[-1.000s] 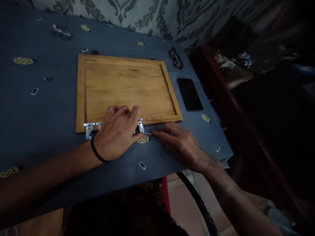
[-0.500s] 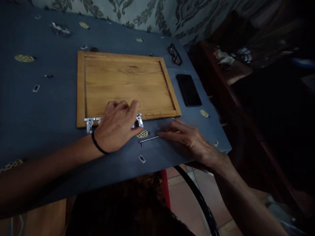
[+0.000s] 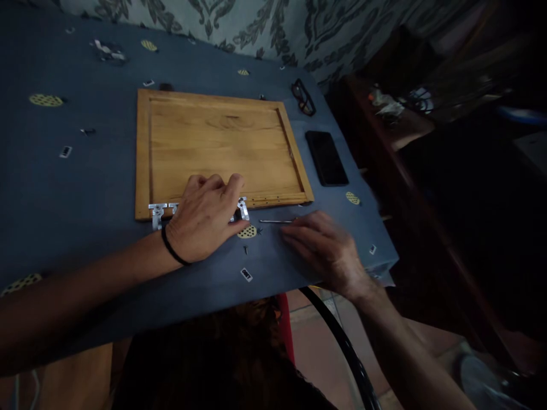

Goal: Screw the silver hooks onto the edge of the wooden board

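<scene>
Resting palm-down across the panel's near edge, the L hand (image 3: 205,219) covers the middle of the metalwork, fingers bent onto the panel (image 3: 226,142), thumb just off it. Can't tell if those fingers grip anything or only press. Panel's flat on the table (image 3: 85,182), a hinge (image 3: 157,215) showing left of the hand, more metal, the bracket (image 3: 243,209), on the right.

R hand (image 3: 325,245), just off the panel's near right corner, has its fingers closed on a thin rod (image 3: 276,221); handle end's hidden. Tip points left, near the bracket but apart from it.

Risks? Loose screw (image 3: 246,249) lies off the panel's near side, btwn it and the table edge: a sleeve or wrist sweep could prob. roll it to the floor. If the L hand eases off, unfixed metal might shift vs. the holes (image 3: 265,200) in the panel's near rail. Rod could slip & scratch wood, or jab the thumb, b/c they're close.

Room: near side of the panel's a narrow strip; R forearm already hangs past the table edge. Right of the panel, phone (image 3: 327,158) & glasses (image 3: 303,97) crowd things. Left of it, more space, w/ one small dark bit (image 3: 88,132) lying there.
</scene>
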A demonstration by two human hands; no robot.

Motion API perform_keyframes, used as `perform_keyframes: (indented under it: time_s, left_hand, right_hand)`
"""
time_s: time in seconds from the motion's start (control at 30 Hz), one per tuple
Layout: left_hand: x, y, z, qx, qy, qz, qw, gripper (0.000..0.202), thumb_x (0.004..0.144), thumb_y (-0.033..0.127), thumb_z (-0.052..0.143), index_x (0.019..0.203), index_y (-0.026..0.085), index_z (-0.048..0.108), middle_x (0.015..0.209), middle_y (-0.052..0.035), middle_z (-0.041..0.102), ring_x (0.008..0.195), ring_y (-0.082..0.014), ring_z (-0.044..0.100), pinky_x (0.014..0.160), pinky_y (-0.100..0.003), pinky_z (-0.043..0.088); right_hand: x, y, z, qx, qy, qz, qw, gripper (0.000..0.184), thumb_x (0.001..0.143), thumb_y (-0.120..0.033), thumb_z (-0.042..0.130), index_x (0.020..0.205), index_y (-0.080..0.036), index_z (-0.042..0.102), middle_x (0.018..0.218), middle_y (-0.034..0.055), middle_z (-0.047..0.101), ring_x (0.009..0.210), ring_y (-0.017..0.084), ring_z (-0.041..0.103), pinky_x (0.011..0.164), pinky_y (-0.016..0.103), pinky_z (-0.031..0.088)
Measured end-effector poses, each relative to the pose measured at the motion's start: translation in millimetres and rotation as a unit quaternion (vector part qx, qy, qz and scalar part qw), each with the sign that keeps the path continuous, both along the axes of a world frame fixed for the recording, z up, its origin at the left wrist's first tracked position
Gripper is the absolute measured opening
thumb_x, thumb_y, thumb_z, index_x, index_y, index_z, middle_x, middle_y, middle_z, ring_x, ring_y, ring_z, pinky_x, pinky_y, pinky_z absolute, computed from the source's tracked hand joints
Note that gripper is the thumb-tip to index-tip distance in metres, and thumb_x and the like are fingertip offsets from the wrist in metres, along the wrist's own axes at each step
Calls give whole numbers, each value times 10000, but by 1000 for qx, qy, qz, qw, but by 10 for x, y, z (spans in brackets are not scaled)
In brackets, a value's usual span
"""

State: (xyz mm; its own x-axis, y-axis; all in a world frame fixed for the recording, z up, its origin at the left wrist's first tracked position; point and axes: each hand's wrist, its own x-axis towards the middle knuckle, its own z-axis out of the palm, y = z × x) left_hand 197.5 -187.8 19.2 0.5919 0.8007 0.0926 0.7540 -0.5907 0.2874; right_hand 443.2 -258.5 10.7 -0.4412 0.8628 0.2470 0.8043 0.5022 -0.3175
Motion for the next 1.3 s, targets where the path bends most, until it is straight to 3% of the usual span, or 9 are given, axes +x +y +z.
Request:
perform_keyframes:
  time_s: [0.1,0.27,0.53,0.93,1.07,1.3]
  left_hand:
    - [0,-2,-11,9,-4,-1,1000,435,868,322,722,1180,134,484,1038,-115,733,1092,-315,642,921,-442,419]
    - [-9,-5,-39,28,-5,-2,1000,429,858,331,730,1162,136,498,1051,-125,727,1043,-311,648,913,-434,421]
    - [-16,-6,-38,18,-26,-7,999,423,864,310,727,1163,145,477,1047,-108,734,1044,-298,640,906,-427,410]
    - [-12,-10,-44,10,-35,-8,999,440,860,293,733,1180,150,467,1050,-93,737,1035,-287,626,898,-423,398]
    - [-17,-5,-46,8,-33,-10,999,446,866,297,730,1192,147,465,1050,-94,736,1033,-289,623,903,-431,397]
    - [-23,6,-55,6,-26,-18,999,481,876,302,721,1237,116,463,1070,-102,724,1052,-309,616,907,-460,403]
  right_hand:
    - [-291,-60,-59,-71,32,32,996,197,1001,-290,536,941,-208,706,868,54,684,829,180,650,752,309,535]
    - [-531,-81,-146,-110,47,-18,993,187,979,-361,579,975,-197,668,888,56,679,817,184,675,729,302,541]
    - [-569,-65,-88,-150,41,15,988,91,973,-168,558,965,-197,644,918,38,683,825,167,671,728,283,523]
    - [-510,-8,-25,-192,84,51,977,112,986,-160,516,944,-208,608,906,35,655,821,155,652,724,281,546]
    - [-524,4,-14,-195,92,51,975,139,982,-144,508,1021,-209,624,937,43,671,841,160,666,738,291,563]
    - [-518,42,16,-208,64,73,973,128,967,-117,513,903,-200,588,869,25,628,747,132,610,650,245,501]
